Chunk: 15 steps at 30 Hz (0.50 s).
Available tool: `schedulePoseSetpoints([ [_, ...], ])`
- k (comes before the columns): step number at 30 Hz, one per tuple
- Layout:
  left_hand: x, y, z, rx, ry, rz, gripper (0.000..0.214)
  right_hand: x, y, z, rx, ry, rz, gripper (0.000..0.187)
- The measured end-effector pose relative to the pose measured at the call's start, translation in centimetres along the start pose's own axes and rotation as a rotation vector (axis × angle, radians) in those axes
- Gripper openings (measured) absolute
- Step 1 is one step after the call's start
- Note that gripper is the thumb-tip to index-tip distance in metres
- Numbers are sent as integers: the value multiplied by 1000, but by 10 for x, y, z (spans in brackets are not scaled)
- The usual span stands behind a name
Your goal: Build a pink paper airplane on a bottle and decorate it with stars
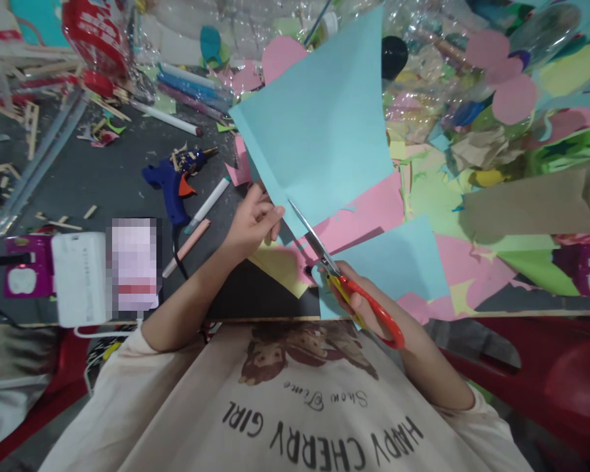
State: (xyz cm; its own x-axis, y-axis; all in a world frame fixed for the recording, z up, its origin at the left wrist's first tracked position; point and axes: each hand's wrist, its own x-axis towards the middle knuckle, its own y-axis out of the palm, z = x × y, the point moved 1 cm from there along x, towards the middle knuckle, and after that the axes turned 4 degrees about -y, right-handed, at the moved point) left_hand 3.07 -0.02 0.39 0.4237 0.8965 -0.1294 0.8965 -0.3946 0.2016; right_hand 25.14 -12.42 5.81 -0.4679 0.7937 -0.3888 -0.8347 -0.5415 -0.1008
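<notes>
A large light-blue sheet of paper (324,131) is held up over the table, with a narrow strip partly cut along its left edge. My left hand (255,219) pinches the sheet near its lower left corner, the thumb on the strip. In my right hand (361,295) is a pair of scissors (366,298) with red and yellow handles. The scissor blades point up and left and meet the blue paper close to the left thumb. Beneath my right hand lies another light-blue sheet (398,259), over pink paper (368,219).
Left of my hands lie a blue glue gun (174,183), a white marker (209,203) and a pink marker (189,246). A white power bank (81,278) sits near the table edge. A red-labelled bottle (98,42), clear plastic and paper scraps (435,190) crowd the back and right.
</notes>
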Motion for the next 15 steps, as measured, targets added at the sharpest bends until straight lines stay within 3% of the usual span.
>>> schedulePoseSetpoints([
  [3, 0, 0, 0, 1, -7, 8, 60, 1, 2, -5, 73, 25, -23, 79],
  [15, 2, -3, -4, 1, -10, 31, 58, 6, 2, -10, 30, -52, -37, 77],
])
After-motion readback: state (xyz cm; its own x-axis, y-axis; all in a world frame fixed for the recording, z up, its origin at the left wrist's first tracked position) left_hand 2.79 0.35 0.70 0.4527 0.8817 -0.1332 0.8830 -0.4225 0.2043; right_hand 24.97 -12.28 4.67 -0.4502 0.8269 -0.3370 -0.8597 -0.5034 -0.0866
